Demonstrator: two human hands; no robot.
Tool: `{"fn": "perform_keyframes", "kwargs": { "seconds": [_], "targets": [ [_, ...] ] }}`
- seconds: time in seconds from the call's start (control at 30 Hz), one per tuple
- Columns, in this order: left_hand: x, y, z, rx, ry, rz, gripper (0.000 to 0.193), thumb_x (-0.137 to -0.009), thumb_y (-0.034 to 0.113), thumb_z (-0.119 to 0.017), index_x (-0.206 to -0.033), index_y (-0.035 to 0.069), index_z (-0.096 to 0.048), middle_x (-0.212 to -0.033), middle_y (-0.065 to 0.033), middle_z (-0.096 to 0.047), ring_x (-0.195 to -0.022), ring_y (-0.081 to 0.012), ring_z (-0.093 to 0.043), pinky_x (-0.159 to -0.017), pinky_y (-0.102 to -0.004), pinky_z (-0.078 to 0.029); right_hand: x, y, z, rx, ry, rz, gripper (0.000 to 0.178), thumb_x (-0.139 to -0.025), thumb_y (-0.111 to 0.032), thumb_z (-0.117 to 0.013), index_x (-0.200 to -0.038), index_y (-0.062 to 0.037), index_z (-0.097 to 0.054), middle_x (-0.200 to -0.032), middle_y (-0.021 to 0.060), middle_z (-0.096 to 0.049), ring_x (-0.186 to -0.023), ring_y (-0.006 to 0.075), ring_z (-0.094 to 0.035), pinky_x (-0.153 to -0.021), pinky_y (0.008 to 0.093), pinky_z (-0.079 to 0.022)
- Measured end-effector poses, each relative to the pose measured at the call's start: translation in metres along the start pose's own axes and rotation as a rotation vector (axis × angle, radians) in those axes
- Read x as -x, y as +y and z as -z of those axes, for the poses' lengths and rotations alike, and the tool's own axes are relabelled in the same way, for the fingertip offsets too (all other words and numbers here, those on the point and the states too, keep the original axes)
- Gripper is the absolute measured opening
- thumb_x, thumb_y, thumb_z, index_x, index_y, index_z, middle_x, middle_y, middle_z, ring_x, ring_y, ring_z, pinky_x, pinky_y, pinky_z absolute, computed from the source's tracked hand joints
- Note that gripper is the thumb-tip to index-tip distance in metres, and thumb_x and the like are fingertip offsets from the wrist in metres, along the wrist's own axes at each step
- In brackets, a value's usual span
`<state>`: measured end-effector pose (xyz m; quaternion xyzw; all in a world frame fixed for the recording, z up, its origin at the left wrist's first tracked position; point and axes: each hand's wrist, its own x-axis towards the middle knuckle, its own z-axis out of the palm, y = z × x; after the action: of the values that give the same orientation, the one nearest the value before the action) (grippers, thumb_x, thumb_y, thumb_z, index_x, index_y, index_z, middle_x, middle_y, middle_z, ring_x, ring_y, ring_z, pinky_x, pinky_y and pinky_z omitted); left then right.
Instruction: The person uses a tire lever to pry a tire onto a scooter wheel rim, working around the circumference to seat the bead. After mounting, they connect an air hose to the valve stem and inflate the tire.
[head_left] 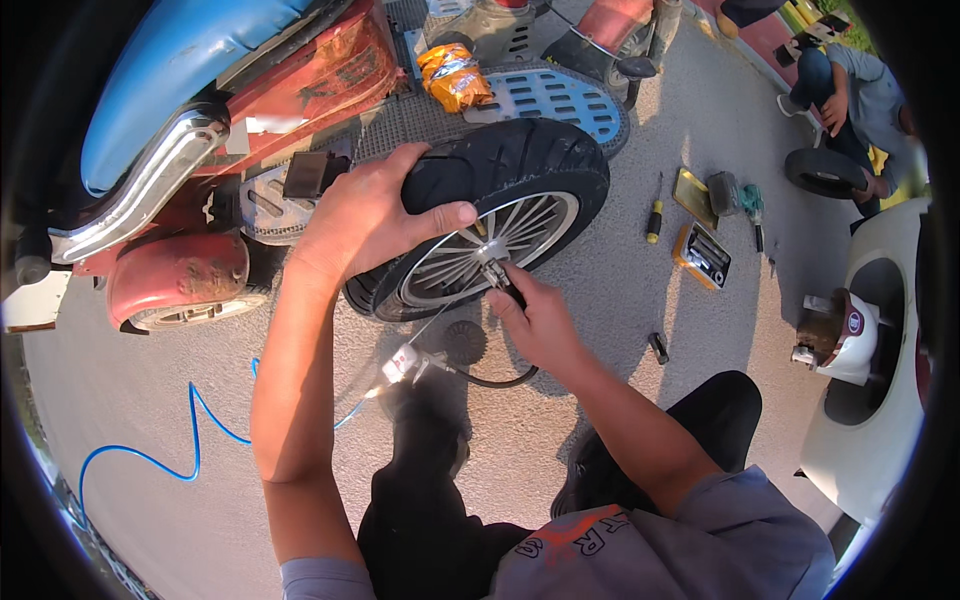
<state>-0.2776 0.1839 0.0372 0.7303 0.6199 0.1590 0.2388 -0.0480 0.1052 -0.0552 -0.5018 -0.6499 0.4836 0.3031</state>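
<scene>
A scooter wheel with a black tyre point(535, 160) and pale multi-spoke rim stands tilted in front of me. Over its upper left side lies my left hand point(375, 215), thumb across the sidewall, fingers partly hidden behind the tread. My right hand point(538, 318) is closed around the black and metal end of an air hose, an air chuck point(494, 270), held close to the hub. Whether the chuck sits on a valve I cannot tell. From it a black hose point(500, 383) curves down to a white fitting point(402, 364) near my foot.
A red scooter with a blue seat point(190, 70) fills the upper left. An orange packet point(455, 78) lies on its footboard. Blue hose point(195, 430) winds across the ground. Right are a screwdriver point(655, 222), a yellow tin point(702, 255), a white scooter point(870, 400) and a seated person point(860, 90).
</scene>
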Motion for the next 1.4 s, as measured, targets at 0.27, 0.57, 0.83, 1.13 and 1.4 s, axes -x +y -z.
{"fn": "perform_keyframes", "kwargs": {
  "seconds": [0.27,0.57,0.83,1.13,1.4],
  "targets": [
    [0.001,0.013,-0.001,0.557,-0.226,0.241,0.085,-0.081,0.059,-0.072,-0.130,-0.007,-0.052,-0.118,-0.0220,-0.062,-0.113,-0.0227,-0.057,-0.100,-0.0342,-0.042,-0.002,0.016,0.019,0.097,0.082,0.026,0.027,-0.091,-0.014,-0.065,-0.113,0.0011,-0.060,-0.077,0.0219,-0.064,-0.066,0.0375,-0.064,-0.059,0.0415,-0.049],
    [-0.038,-0.002,-0.019,0.891,-0.405,0.272,0.094,-0.082,0.062,-0.065,-0.138,-0.010,-0.043,-0.131,-0.0191,-0.056,-0.121,-0.0246,-0.055,-0.105,-0.0333,-0.039,-0.007,0.019,0.017,0.055,0.141,0.050,0.026,-0.092,-0.014,-0.064,-0.114,0.0002,-0.060,-0.077,0.0195,-0.064,-0.061,0.0349,-0.061,-0.056,0.0403,-0.047],
    [-0.052,0.021,-0.032,1.050,-0.523,0.362,0.094,-0.073,0.049,-0.079,-0.136,-0.011,-0.043,-0.124,-0.0186,-0.060,-0.108,-0.0230,-0.063,-0.096,-0.0321,-0.049,-0.001,0.018,0.028,-0.014,0.131,-0.053,0.026,-0.091,-0.014,-0.063,-0.107,0.0053,-0.059,-0.072,0.0221,-0.064,-0.065,0.0394,-0.065,-0.060,0.0461,-0.052],
    [-0.059,0.063,-0.041,0.862,-0.557,0.369,0.093,-0.067,0.050,-0.081,-0.130,-0.010,-0.048,-0.115,-0.0141,-0.064,-0.102,-0.0189,-0.063,-0.091,-0.0298,-0.050,0.010,0.023,0.043,-0.039,0.207,-0.065,0.023,-0.089,-0.013,-0.065,-0.104,0.0029,-0.059,-0.070,0.0220,-0.061,-0.064,0.0405,-0.063,-0.057,0.0445,-0.049],
    [-0.051,0.066,-0.041,0.909,-0.578,0.374,0.080,-0.075,0.046,-0.076,-0.126,-0.010,-0.052,-0.114,-0.0141,-0.065,-0.098,-0.0184,-0.065,-0.087,-0.0295,-0.052,0.010,0.035,0.026,-0.005,0.354,0.081,0.029,-0.091,-0.018,-0.063,-0.110,0.0034,-0.058,-0.080,0.0218,-0.066,-0.070,0.0403,-0.066,-0.062,0.0474,-0.052]
  ]
}}
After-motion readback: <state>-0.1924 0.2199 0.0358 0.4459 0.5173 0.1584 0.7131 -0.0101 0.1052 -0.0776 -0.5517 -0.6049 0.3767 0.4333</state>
